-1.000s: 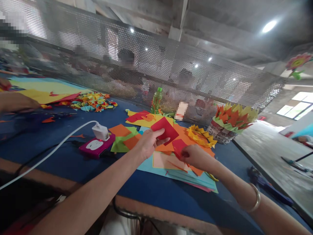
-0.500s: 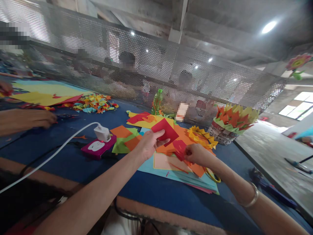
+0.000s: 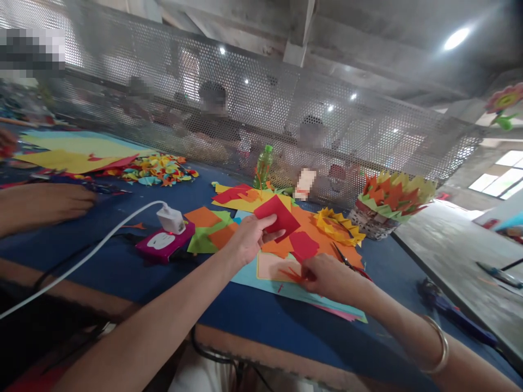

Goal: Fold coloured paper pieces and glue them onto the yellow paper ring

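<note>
My left hand [image 3: 253, 237] pinches a red paper square [image 3: 278, 219] between thumb and fingers, raised over the paper pile. Lower and to the right, my right hand [image 3: 321, 275] is closed on thin orange paper scraps [image 3: 291, 273], their ends poking out at its fingertips. Just beyond that hand lies a loose red paper piece [image 3: 303, 245] on orange sheets [image 3: 304, 220]. Scissors [image 3: 344, 256] rest beside the right wrist, their handles partly covered. Below are light blue sheets [image 3: 261, 283] with a pale card [image 3: 267, 267] on top.
A yellow spiky paper ring [image 3: 339, 226] and a basket of folded paper [image 3: 378, 220] stand at right. A green bottle [image 3: 262, 166] is behind. Left are a purple power box [image 3: 163, 245], white cable [image 3: 110, 242], paper scraps [image 3: 157, 170] and a co-worker's hand [image 3: 53, 200]. A blue-handled tool [image 3: 457, 316] lies right.
My right hand has moved down and slightly left, from the red piece to the orange scraps. The red piece now lies uncovered and the scissors show. My left hand keeps holding the red square.
</note>
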Available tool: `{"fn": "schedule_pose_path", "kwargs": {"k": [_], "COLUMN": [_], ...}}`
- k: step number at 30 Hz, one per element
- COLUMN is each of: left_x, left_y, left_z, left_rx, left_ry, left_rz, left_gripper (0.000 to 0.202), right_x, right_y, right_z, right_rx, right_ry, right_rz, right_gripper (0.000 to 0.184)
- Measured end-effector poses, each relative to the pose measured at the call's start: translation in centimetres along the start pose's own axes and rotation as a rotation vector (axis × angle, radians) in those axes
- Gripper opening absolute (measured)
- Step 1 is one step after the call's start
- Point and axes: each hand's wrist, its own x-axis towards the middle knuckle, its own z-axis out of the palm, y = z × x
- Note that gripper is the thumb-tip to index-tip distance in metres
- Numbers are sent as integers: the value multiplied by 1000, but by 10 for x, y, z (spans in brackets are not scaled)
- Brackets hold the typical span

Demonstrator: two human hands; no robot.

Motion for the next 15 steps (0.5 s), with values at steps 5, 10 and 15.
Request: {"fn": "schedule_pose_path", "kwargs": {"k": [5, 10, 15], "left_x": [-2, 0, -6], "left_y": [0, 3, 2], "left_z": [0, -1, 2], "left_rx": [-34, -60, -9], "left_ry": [-4, -27, -100], "left_rz": [13, 29, 13], "left_gripper": [4, 5, 10], "right_x": [6, 27, 63], "right_y": [4, 26, 37], "right_z": [1, -18, -40], "right_rx": [89, 322, 425], "right_ry": [-58, -181, -204], "right_rz": [-10, 1, 18], "right_gripper": [4, 12, 23]}}
